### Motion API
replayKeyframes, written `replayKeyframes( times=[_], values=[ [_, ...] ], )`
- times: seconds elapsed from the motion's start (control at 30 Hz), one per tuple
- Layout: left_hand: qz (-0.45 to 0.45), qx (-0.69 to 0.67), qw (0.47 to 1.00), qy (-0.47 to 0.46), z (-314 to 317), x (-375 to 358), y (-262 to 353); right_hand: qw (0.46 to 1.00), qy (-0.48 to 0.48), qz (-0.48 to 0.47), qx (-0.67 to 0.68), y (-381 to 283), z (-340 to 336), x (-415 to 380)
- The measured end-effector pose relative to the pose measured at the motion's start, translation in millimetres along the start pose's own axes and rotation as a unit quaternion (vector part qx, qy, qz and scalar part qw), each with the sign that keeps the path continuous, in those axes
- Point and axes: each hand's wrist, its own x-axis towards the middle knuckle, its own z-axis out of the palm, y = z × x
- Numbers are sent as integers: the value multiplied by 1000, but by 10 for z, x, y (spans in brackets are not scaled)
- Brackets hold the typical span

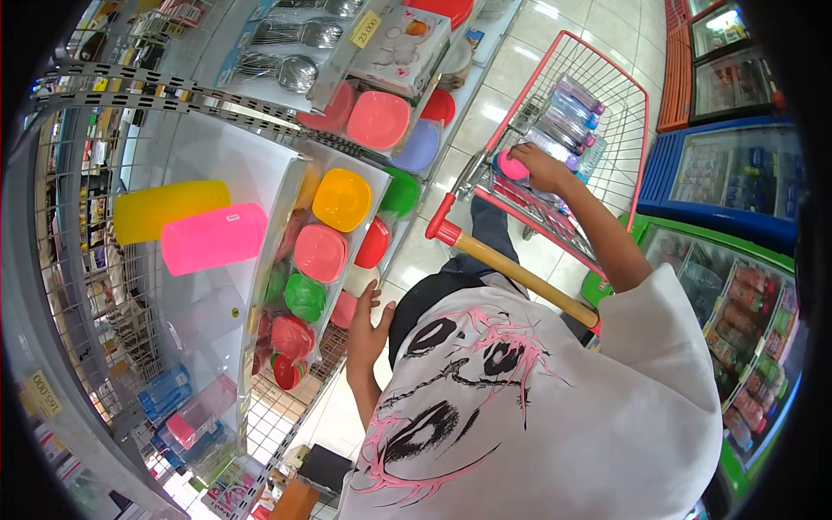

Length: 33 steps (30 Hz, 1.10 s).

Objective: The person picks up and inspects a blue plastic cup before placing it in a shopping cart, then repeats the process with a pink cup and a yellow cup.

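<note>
My right hand [539, 167] reaches over the near end of a red-framed shopping cart [643, 130], its fingers closed on a round pink lid [512, 165]. Several clear bottles [568, 117] with pink and purple caps lie inside the cart. Down beside the shelf, my left hand [371, 329] has its fingers apart and holds nothing, close to a white item [360, 281] and a pink bowl [344, 309]. The cart's yellow handle [520, 273] crosses in front of my body.
Shelves on the left carry coloured bowls [320, 252], a pink container [214, 239], a yellow container [171, 211] and wrapped spoons [277, 71]. A blue freezer [728, 173] and a green-edged freezer [646, 227] stand on the right. Tiled floor [494, 108] shows around the cart.
</note>
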Motion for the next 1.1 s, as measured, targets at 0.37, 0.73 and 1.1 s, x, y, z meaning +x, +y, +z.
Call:
replayKeyframes(
  times=[0.37,0.73,1.1],
  values=[
    [-74,4,997,0,18,-125,-51,998,-42,35,-15,268,409,193],
    [-89,7,996,-3,127,-133,-50,998,-49,28,-24,344,435,232],
    [-57,-31,997,33,171,-183,-229,970,153,170,83,31,-61,-5]
  ],
)
